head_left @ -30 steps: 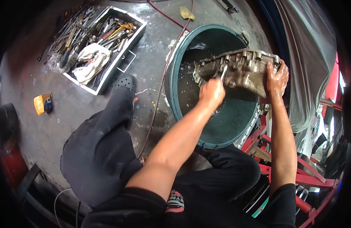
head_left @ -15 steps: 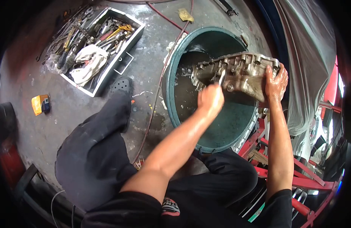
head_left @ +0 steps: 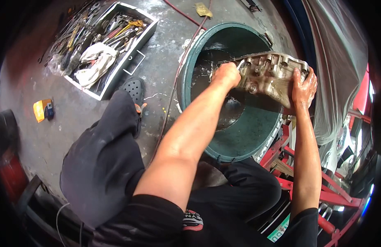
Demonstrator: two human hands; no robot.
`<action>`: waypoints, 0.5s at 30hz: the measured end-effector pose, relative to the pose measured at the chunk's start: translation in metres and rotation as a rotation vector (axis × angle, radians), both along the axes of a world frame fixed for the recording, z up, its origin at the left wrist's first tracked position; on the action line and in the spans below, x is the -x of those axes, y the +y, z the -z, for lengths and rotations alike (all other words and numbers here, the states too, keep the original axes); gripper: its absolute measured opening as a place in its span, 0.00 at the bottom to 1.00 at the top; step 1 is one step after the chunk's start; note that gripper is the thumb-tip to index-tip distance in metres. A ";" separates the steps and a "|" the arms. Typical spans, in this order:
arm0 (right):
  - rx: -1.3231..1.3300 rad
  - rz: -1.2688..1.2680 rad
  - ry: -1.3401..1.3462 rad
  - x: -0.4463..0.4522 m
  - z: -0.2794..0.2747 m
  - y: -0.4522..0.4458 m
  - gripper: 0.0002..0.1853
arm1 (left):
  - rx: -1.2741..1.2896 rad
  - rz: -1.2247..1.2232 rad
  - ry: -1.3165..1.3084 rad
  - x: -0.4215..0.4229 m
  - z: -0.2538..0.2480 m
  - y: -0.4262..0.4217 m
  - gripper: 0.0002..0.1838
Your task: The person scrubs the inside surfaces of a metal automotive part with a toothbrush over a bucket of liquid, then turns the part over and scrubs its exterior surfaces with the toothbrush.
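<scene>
My left hand (head_left: 226, 76) is closed in a fist around a slim, pale-handled tool (head_left: 240, 64). Its working end is hidden, so its kind cannot be told. The fist is at the left part of a wet, brownish cast-metal oil pan (head_left: 273, 80), covering some of it. At the pan's right end, my wet right hand (head_left: 303, 88) grips the edge, with the thumb on the near face and the fingers around the side. The pan is held tilted over a large dark green tub (head_left: 190, 66) with dark liquid in its bottom.
An open metal drawer (head_left: 137, 51) of tools and a white rag (head_left: 97, 61) lies at the left, with loose wrenches beside it. A red hose (head_left: 176, 78) runs past the tub. Red metal framing (head_left: 287, 152) and a plastic sheet (head_left: 338, 74) stand close on the right.
My left fist has moved up and slightly left along the pan with the tool. The right hand keeps its grip, and the pan appears slightly higher and farther right in view.
</scene>
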State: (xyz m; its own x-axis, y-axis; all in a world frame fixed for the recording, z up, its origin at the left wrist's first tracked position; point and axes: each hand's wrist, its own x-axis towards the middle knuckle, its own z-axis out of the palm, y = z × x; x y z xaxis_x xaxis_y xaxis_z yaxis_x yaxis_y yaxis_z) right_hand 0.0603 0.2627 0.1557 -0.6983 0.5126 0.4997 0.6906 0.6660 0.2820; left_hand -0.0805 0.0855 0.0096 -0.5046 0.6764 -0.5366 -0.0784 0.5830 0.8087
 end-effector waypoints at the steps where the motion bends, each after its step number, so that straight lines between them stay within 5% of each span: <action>1: 0.037 0.009 -0.008 0.003 -0.003 -0.006 0.40 | -0.042 0.063 0.041 0.001 0.013 0.004 0.13; 5: 0.019 -0.011 -0.002 0.002 -0.002 -0.004 0.40 | -0.153 0.267 0.232 0.005 0.009 -0.011 0.15; 15: 0.067 -0.001 -0.012 0.003 -0.006 -0.015 0.38 | -0.002 0.211 0.138 0.019 0.018 0.006 0.16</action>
State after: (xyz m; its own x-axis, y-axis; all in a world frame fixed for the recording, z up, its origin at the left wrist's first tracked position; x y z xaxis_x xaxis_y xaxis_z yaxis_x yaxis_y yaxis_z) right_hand 0.0577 0.2481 0.1616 -0.7048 0.5438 0.4556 0.6865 0.6846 0.2448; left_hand -0.0992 0.0920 -0.0082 -0.4204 0.7758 -0.4704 0.1566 0.5727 0.8046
